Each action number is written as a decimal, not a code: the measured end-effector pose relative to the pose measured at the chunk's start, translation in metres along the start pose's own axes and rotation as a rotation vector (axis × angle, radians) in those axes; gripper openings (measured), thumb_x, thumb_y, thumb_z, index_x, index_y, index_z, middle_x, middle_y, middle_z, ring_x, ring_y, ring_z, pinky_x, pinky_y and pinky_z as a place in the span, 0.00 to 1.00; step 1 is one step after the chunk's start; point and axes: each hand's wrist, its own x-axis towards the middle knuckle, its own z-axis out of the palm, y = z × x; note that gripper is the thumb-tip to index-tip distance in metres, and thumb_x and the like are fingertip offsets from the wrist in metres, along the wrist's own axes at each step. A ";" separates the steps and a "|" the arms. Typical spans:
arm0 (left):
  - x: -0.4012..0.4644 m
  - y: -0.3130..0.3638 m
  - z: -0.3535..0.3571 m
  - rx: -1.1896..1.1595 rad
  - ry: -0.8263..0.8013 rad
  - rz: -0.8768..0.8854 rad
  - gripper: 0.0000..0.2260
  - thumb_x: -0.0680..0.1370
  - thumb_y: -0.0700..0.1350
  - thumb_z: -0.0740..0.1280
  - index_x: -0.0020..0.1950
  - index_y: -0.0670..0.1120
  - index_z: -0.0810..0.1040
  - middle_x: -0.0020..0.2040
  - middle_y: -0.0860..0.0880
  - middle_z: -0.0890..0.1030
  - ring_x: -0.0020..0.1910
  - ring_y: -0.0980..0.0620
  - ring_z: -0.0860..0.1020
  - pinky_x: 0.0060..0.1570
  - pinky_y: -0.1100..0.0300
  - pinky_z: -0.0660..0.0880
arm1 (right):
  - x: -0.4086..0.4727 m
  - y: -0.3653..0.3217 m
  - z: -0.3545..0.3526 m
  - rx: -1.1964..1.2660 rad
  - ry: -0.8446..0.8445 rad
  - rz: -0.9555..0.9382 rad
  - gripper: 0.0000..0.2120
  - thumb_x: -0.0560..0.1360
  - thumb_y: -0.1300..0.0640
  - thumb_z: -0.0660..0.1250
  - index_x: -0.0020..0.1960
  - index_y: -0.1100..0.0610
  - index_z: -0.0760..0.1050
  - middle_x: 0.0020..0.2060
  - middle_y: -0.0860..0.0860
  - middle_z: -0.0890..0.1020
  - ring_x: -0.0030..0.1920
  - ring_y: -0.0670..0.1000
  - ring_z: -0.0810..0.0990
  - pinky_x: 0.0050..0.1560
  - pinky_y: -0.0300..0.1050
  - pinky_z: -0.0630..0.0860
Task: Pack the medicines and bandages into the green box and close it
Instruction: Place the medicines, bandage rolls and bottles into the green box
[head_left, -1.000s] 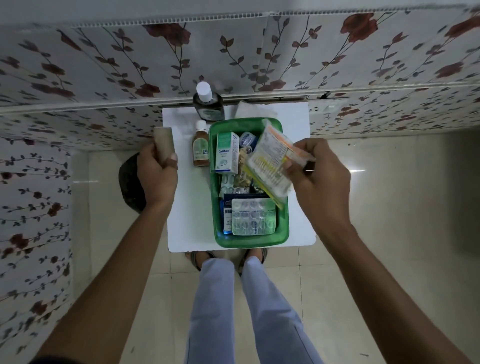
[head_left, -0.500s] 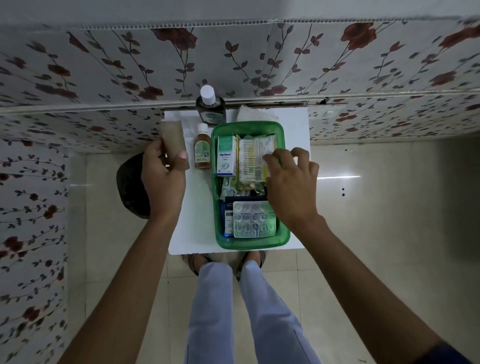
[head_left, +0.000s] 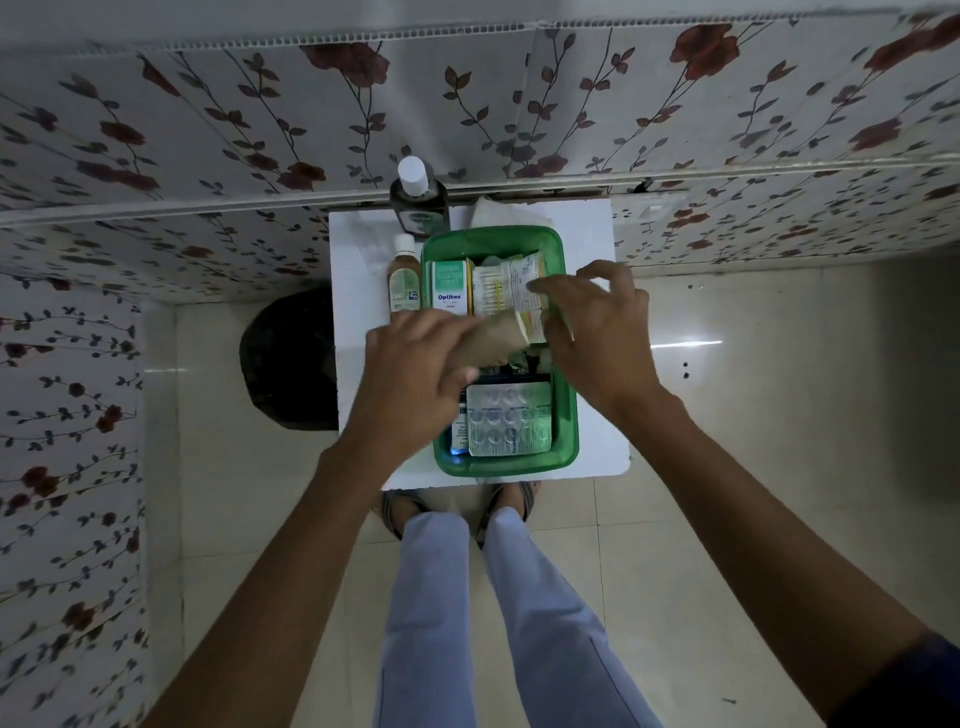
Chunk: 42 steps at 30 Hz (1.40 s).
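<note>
1. Head view, room: a small white table (head_left: 358, 338) stands against a wall (head_left: 208, 130) papered with red flowers and vines; pale floor tiles (head_left: 753, 415) lie around it, and a dark round object (head_left: 291, 364) sits on the floor just left of the table.
2. On the table: the green box (head_left: 569, 415) is open, lid not on. Beside its left wall stands a small amber bottle (head_left: 404, 275); behind that, at the wall, a dark bottle (head_left: 420, 200) with a white cap.
3. In the box: a carton (head_left: 450, 286) marked Optibex at the far left, a printed pack (head_left: 506, 286) beside it, a blister strip (head_left: 508, 418) at the near end.
4. Hands: the left hand (head_left: 415, 379) is clamped on a tan bandage roll (head_left: 496, 340) over the box's middle. The right hand (head_left: 597, 332) hovers over the right rim, fingers spread, grasping nothing — its fingertips are near the pack.
5. Hard to read: items under the hands are hidden, and something pale (head_left: 493, 210) behind the box is half covered — I cannot tell what it is.
</note>
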 end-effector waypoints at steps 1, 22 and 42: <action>-0.006 0.003 0.007 0.119 -0.057 0.059 0.20 0.70 0.44 0.68 0.62 0.46 0.75 0.57 0.45 0.79 0.58 0.42 0.73 0.57 0.51 0.58 | -0.003 0.003 -0.006 0.094 0.051 0.025 0.15 0.71 0.64 0.63 0.56 0.56 0.77 0.52 0.53 0.84 0.57 0.61 0.72 0.51 0.52 0.69; 0.094 -0.100 0.034 -0.056 -0.049 -0.739 0.15 0.62 0.47 0.69 0.42 0.38 0.79 0.45 0.36 0.82 0.46 0.38 0.80 0.41 0.52 0.78 | 0.119 0.064 0.046 0.137 -0.223 0.235 0.19 0.72 0.52 0.69 0.59 0.59 0.74 0.56 0.59 0.80 0.54 0.59 0.79 0.54 0.51 0.75; 0.017 0.007 -0.011 0.007 -0.111 -0.104 0.18 0.71 0.50 0.69 0.59 0.49 0.77 0.54 0.47 0.81 0.56 0.45 0.72 0.55 0.55 0.57 | 0.000 0.028 -0.027 0.716 0.316 0.559 0.09 0.72 0.55 0.67 0.48 0.52 0.68 0.37 0.44 0.76 0.38 0.49 0.75 0.39 0.49 0.76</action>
